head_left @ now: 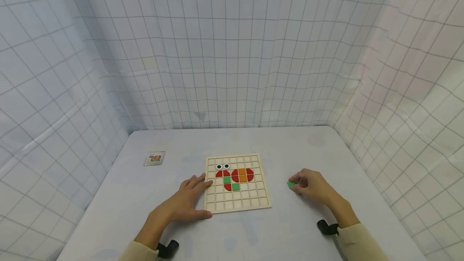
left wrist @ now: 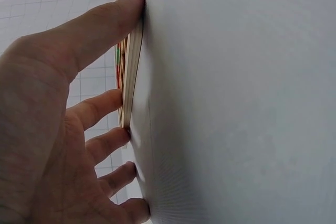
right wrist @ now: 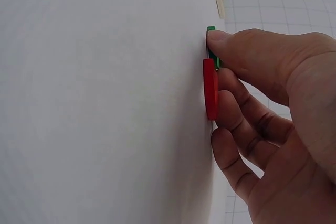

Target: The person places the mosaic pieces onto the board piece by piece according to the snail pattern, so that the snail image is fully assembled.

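Observation:
A square wooden grid board (head_left: 237, 204) lies on the table, carrying red, green and orange tiles and two eye tiles. My left hand (head_left: 187, 201) is spread at its left side, thumb at the lower left corner and fingertips at the edge; the left wrist view shows the thumb (left wrist: 97, 32) against the board's side (left wrist: 134, 56). Right of the board, my right hand (head_left: 311, 186) pinches a green tile (head_left: 291, 184) between thumb and fingers. A red tile (right wrist: 210, 90) with a curved side is by the fingertips in the right wrist view, hidden in the head view.
A small card (head_left: 154, 158) with a coloured grid picture lies at the back left of the table. White gridded curtains (head_left: 232, 71) enclose the table (head_left: 232, 233) at the back and on both sides. Each wrist wears a black mount (head_left: 327, 227).

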Action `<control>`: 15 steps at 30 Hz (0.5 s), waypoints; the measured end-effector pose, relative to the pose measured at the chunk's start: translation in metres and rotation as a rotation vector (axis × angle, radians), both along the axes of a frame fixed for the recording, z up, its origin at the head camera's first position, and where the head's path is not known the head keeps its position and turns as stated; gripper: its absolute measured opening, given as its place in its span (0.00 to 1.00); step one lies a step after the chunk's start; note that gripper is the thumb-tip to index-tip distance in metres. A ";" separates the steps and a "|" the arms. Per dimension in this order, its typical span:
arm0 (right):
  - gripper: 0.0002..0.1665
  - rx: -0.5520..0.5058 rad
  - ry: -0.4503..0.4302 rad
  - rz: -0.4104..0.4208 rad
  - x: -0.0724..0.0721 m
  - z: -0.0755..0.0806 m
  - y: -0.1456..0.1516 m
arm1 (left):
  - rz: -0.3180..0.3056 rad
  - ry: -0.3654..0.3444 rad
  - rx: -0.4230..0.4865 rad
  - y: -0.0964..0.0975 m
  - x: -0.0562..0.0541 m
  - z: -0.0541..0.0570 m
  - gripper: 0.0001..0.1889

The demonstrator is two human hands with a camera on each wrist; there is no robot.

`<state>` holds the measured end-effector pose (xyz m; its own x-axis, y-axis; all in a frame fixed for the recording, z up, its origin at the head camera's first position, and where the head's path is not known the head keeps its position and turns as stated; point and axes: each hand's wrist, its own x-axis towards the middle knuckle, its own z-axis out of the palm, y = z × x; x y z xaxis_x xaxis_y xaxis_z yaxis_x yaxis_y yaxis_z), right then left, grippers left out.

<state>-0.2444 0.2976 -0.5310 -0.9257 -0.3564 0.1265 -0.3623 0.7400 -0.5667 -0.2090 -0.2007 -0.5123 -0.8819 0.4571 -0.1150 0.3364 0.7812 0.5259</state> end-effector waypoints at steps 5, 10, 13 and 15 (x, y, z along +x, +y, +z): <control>0.12 -0.033 0.040 0.035 0.000 -0.003 0.000 | -0.002 -0.007 0.009 -0.001 -0.001 -0.001 0.57; 0.11 -0.043 0.055 0.051 -0.001 -0.005 0.001 | 0.004 -0.024 0.017 0.000 -0.001 -0.001 0.58; 0.10 -0.044 0.038 0.050 -0.003 -0.006 0.000 | 0.013 -0.026 0.016 0.001 -0.001 -0.001 0.58; 0.10 -0.039 0.024 0.046 -0.003 -0.007 0.000 | 0.019 -0.027 0.015 0.002 0.000 -0.001 0.58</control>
<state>-0.2476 0.2974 -0.5378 -0.9052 -0.3924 0.1630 -0.4089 0.6997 -0.5859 -0.2092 -0.1990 -0.5135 -0.8872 0.4421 -0.1321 0.3072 0.7795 0.5459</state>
